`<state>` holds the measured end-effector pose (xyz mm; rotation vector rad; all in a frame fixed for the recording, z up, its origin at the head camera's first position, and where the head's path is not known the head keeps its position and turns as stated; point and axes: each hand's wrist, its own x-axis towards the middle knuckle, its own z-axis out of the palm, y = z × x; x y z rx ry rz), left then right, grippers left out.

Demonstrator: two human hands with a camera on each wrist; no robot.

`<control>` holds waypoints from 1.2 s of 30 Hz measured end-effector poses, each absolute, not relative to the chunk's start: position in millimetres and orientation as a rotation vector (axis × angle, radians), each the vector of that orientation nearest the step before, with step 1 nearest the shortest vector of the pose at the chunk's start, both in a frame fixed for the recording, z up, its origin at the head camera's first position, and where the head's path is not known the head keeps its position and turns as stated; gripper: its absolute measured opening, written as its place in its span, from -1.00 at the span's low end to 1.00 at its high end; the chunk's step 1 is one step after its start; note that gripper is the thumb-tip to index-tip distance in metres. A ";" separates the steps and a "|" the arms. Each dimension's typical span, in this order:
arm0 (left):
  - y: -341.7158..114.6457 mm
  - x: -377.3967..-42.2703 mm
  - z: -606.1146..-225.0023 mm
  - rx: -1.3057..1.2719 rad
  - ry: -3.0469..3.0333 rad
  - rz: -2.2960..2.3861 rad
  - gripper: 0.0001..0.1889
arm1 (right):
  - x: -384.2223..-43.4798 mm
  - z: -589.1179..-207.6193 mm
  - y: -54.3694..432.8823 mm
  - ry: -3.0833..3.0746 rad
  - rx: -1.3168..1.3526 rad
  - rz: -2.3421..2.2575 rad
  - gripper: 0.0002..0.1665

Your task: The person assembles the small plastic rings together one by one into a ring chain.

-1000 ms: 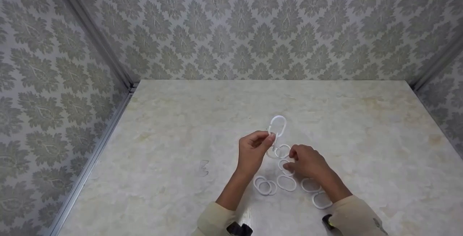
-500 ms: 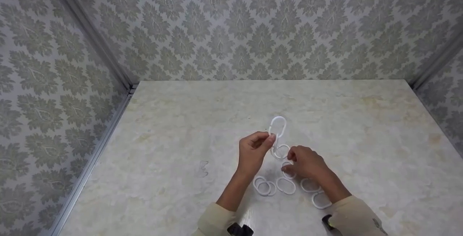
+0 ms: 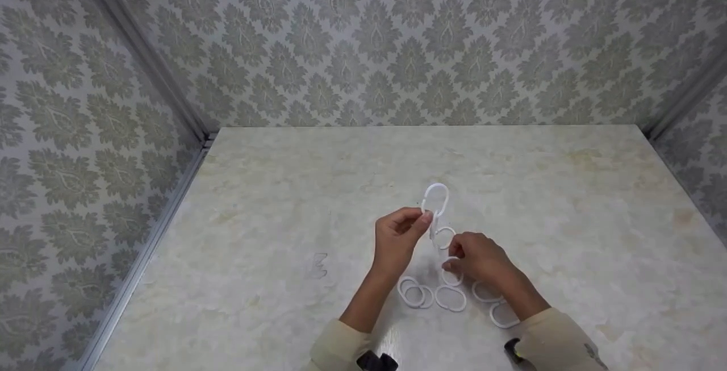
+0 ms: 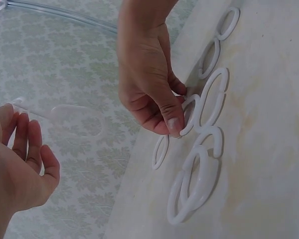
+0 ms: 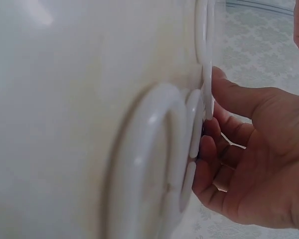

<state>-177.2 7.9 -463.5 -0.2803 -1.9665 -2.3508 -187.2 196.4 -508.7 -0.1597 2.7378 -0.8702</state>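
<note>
Above the table [image 3: 272, 189], your left hand [image 3: 398, 237] pinched raised rings [image 3: 437, 186]; near loose rings [image 4: 207, 179], your right hand [image 3: 483, 257] pinched another ring [image 3: 453, 285] by its edge. A light grip, clear of those, probably served best.

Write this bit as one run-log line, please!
left hand: holds white rings above table | right hand: pinches another ring | other rings: lying on table
</note>
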 end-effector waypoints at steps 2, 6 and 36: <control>8.3 -177.5 -463.7 -0.264 -1.967 -2.353 -0.83 | -187.9 -511.0 198.1 2.739 -0.191 -0.895 -0.80; 8.2 -177.0 -462.5 -0.243 -1.970 -2.358 -0.83 | -190.1 -515.0 202.2 2.741 -0.265 -0.918 -0.82; 6.8 -178.6 -464.7 -0.232 -1.953 -2.356 -0.83 | -195.6 -514.2 217.5 2.640 -0.601 -0.860 -0.93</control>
